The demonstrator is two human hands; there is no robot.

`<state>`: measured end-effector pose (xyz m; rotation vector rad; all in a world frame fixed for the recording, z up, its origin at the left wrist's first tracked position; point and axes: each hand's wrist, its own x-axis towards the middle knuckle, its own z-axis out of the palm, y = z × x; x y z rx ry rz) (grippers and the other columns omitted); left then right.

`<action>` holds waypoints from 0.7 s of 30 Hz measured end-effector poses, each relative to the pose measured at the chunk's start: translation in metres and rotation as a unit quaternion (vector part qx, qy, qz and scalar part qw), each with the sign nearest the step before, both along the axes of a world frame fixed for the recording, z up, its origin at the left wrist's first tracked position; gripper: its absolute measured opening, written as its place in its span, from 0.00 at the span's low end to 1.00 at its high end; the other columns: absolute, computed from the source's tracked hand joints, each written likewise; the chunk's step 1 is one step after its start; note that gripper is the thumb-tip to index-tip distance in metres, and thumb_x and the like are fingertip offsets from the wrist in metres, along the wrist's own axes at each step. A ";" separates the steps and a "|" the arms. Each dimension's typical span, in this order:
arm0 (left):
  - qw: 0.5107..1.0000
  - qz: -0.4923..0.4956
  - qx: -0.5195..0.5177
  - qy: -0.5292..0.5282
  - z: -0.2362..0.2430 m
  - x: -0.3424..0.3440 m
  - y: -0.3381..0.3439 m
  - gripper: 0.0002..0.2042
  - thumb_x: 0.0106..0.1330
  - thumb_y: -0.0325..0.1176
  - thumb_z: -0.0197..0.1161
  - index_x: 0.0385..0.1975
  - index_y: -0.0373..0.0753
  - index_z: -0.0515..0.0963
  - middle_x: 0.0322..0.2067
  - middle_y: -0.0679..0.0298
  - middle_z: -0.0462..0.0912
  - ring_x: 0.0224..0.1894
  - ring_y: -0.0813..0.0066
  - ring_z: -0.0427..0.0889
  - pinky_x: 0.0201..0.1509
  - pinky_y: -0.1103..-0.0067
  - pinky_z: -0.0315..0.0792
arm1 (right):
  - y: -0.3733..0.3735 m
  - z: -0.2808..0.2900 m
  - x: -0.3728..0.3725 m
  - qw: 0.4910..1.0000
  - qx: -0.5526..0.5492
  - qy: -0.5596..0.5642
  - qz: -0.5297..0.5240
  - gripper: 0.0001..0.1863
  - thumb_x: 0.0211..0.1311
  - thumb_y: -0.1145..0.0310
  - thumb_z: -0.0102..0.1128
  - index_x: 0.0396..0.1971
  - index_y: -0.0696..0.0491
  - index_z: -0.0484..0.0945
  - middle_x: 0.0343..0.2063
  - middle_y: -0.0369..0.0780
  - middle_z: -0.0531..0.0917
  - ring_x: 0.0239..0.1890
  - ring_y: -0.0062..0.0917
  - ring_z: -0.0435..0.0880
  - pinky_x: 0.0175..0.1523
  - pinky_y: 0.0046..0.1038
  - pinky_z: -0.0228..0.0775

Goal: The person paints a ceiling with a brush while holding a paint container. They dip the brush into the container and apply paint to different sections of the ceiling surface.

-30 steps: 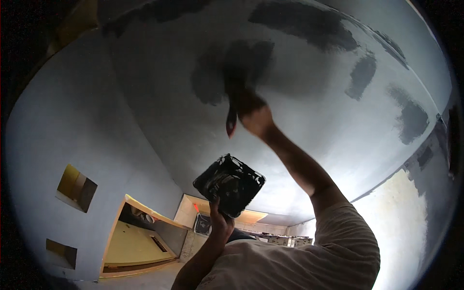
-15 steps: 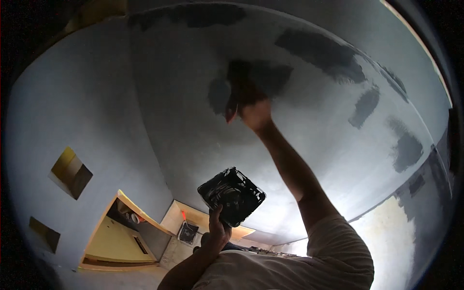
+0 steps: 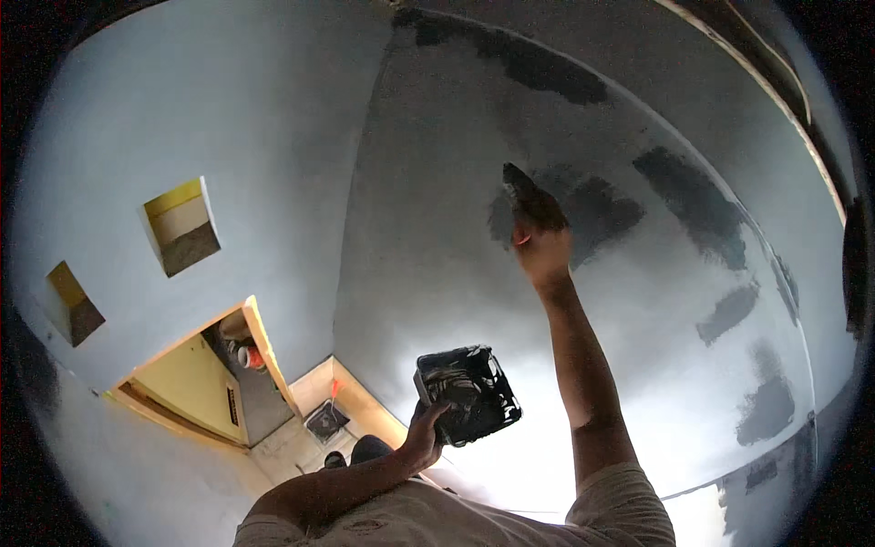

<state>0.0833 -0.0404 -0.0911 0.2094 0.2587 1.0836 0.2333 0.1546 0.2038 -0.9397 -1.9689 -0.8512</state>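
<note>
My right hand is raised to the grey wall, closed round a wide paintbrush with dark bristles; a bit of red shows at the fingers. The bristle end points up and left, beside a dark grey paint patch. Whether the bristles touch the wall I cannot tell. Lower down, my left hand grips a square black paint tray at its near left corner, thumb over the rim. Dark wet paint streaks the tray's inside.
More dark patches mark the wall to the right. The left wall has two square recesses and a doorway with a wooden frame. On the floor lies another dark tray with an orange-handled tool.
The view has turned, so the wall and doorway sit differently. The brush now points up and left, its red part nearer my fingers. Both hands keep their holds.
</note>
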 end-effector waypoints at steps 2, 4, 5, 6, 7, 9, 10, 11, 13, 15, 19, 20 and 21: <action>1.000 0.002 -0.008 0.003 0.000 0.001 -0.002 0.23 0.69 0.33 0.64 0.62 0.40 0.66 0.51 0.57 0.81 0.50 0.62 0.85 0.44 0.67 0.87 | -0.002 -0.009 0.001 0.999 0.034 -0.027 -0.025 0.15 0.57 0.82 0.63 0.45 0.57 0.84 0.46 0.46 0.87 0.45 0.40 0.88 0.47 0.32 0.81; 1.000 0.015 -0.001 -0.025 -0.001 0.003 -0.005 0.24 0.68 0.34 0.64 0.62 0.40 0.66 0.52 0.56 0.81 0.51 0.61 0.85 0.46 0.66 0.86 | -0.010 -0.027 0.007 0.998 -0.024 0.047 0.028 0.12 0.62 0.80 0.62 0.45 0.57 0.84 0.44 0.47 0.87 0.44 0.36 0.89 0.48 0.30 0.81; 1.000 0.024 -0.007 -0.012 -0.001 0.003 -0.006 0.24 0.68 0.34 0.64 0.62 0.40 0.66 0.52 0.56 0.81 0.51 0.61 0.85 0.46 0.66 0.86 | -0.016 -0.037 0.012 0.998 -0.028 0.041 0.036 0.12 0.62 0.80 0.62 0.45 0.57 0.84 0.44 0.47 0.87 0.44 0.36 0.89 0.48 0.30 0.81; 0.999 0.018 -0.008 -0.041 -0.001 0.002 -0.008 0.24 0.68 0.34 0.63 0.62 0.39 0.66 0.53 0.56 0.81 0.52 0.61 0.85 0.50 0.65 0.85 | -0.024 -0.047 0.017 0.989 -0.069 0.117 0.059 0.12 0.61 0.78 0.62 0.45 0.55 0.84 0.42 0.45 0.87 0.42 0.38 0.88 0.48 0.32 0.80; 0.998 0.014 -0.022 -0.060 -0.001 0.002 -0.010 0.24 0.68 0.34 0.63 0.62 0.39 0.67 0.54 0.56 0.80 0.53 0.61 0.84 0.53 0.65 0.84 | -0.032 -0.055 0.023 0.971 -0.103 0.197 0.090 0.12 0.60 0.76 0.63 0.44 0.53 0.84 0.39 0.44 0.87 0.41 0.39 0.87 0.48 0.34 0.79; 0.998 0.040 -0.007 -0.048 0.000 0.003 -0.014 0.24 0.68 0.34 0.63 0.62 0.39 0.67 0.55 0.56 0.80 0.54 0.61 0.84 0.56 0.65 0.82 | -0.049 -0.065 0.036 0.954 -0.126 0.246 0.114 0.09 0.62 0.76 0.62 0.42 0.53 0.84 0.37 0.45 0.87 0.38 0.39 0.87 0.46 0.35 0.79; 0.997 0.065 -0.007 -0.035 0.000 0.004 -0.015 0.23 0.69 0.35 0.62 0.62 0.38 0.68 0.56 0.56 0.80 0.55 0.61 0.83 0.60 0.65 0.81 | -0.055 -0.067 0.042 0.936 -0.165 0.279 0.135 0.06 0.64 0.75 0.62 0.39 0.54 0.84 0.36 0.45 0.87 0.36 0.38 0.87 0.44 0.35 0.78; 0.997 0.069 -0.007 -0.026 0.001 0.005 -0.018 0.23 0.69 0.35 0.62 0.62 0.38 0.68 0.56 0.56 0.80 0.55 0.61 0.83 0.60 0.65 0.81 | -0.062 -0.066 0.048 0.933 -0.142 0.298 0.145 0.06 0.64 0.75 0.62 0.39 0.54 0.84 0.36 0.45 0.87 0.36 0.38 0.87 0.44 0.35 0.78; 0.996 0.085 -0.017 0.004 0.003 0.007 -0.022 0.23 0.69 0.36 0.62 0.62 0.37 0.69 0.56 0.56 0.80 0.57 0.61 0.82 0.61 0.65 0.80 | -0.069 -0.057 0.057 0.943 -0.225 0.245 0.027 0.03 0.63 0.73 0.64 0.35 0.55 0.83 0.32 0.45 0.87 0.31 0.36 0.85 0.38 0.37 0.76; 0.996 0.089 -0.012 -0.001 0.007 0.009 -0.027 0.23 0.70 0.37 0.62 0.62 0.37 0.69 0.56 0.55 0.81 0.57 0.61 0.82 0.60 0.65 0.80 | -0.070 -0.041 0.060 0.962 -0.251 0.111 -0.016 0.08 0.65 0.68 0.64 0.30 0.56 0.82 0.27 0.45 0.85 0.29 0.34 0.84 0.36 0.37 0.74; 0.995 0.094 0.023 0.040 0.017 0.010 -0.032 0.24 0.75 0.43 0.57 0.67 0.39 0.67 0.62 0.54 0.77 0.61 0.59 0.79 0.63 0.61 0.79 | -0.065 0.005 0.058 0.903 -0.377 0.206 0.030 0.16 0.69 0.60 0.61 0.26 0.57 0.80 0.25 0.49 0.82 0.28 0.39 0.83 0.35 0.40 0.72; 0.995 0.091 0.033 0.029 0.019 0.012 -0.035 0.24 0.75 0.43 0.57 0.67 0.39 0.67 0.62 0.54 0.77 0.61 0.59 0.79 0.63 0.61 0.79 | -0.063 0.017 0.055 0.938 -0.330 0.106 -0.020 0.14 0.69 0.61 0.61 0.28 0.56 0.81 0.27 0.49 0.83 0.29 0.40 0.84 0.38 0.41 0.75; 0.994 0.105 0.017 0.022 0.021 0.013 -0.036 0.24 0.73 0.40 0.59 0.64 0.37 0.68 0.58 0.54 0.79 0.59 0.59 0.81 0.61 0.63 0.80 | -0.058 0.030 0.049 0.962 -0.261 0.017 -0.080 0.12 0.69 0.62 0.61 0.31 0.55 0.83 0.29 0.48 0.85 0.31 0.42 0.85 0.41 0.41 0.77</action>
